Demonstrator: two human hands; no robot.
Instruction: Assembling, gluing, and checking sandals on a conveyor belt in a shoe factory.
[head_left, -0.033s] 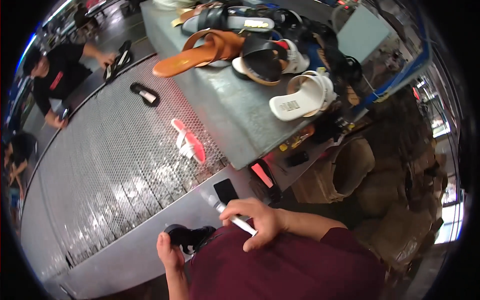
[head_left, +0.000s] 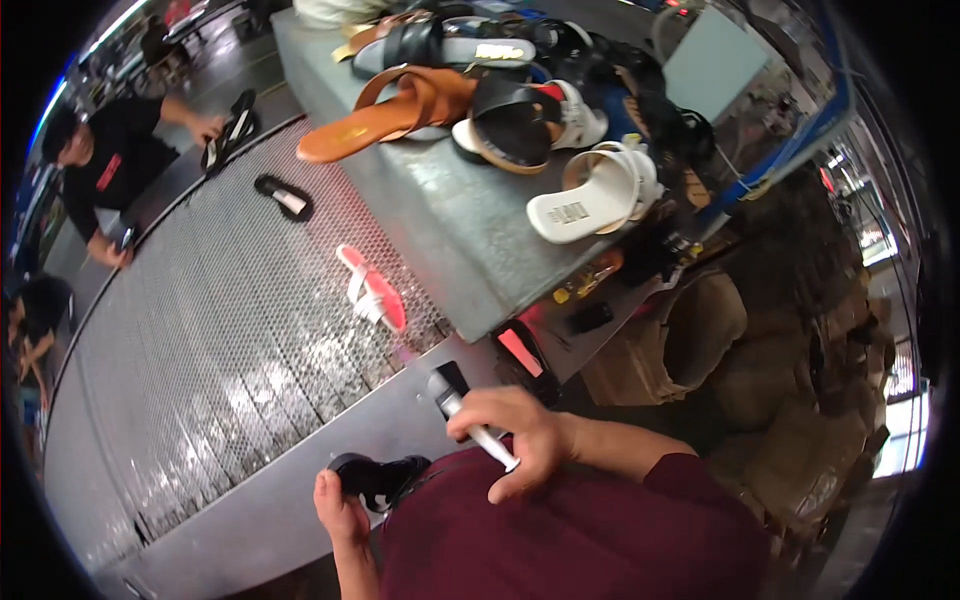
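Observation:
My left hand [head_left: 343,508] is closed around a black sandal [head_left: 378,477], held low in front of my maroon shirt; part of the sandal is hidden by the hand and shirt. In my right hand [head_left: 522,437] is a brush [head_left: 484,441] with a white handle, gripped between thumb and fingers. The brush's bristle end points up and away, over a flat dark rectangular thing [head_left: 452,377] on the metal ledge [head_left: 395,423]. A black sandal with a pink insole [head_left: 520,352] lies a little beyond my right hand.
A wire-mesh conveyor [head_left: 210,330] runs at the left, carrying a white sandal with a pink sole [head_left: 371,288] and a black one [head_left: 284,197]. Sandals crowd the metal table [head_left: 440,230] ahead. Across the conveyor, a person [head_left: 125,165] touches another sandal. Brown sacks [head_left: 690,335] stand at right.
The brush's bristle end has shifted slightly right and now overlaps the dark rectangular thing. My left hand keeps its hold on the sandal. The whole view has shifted a little.

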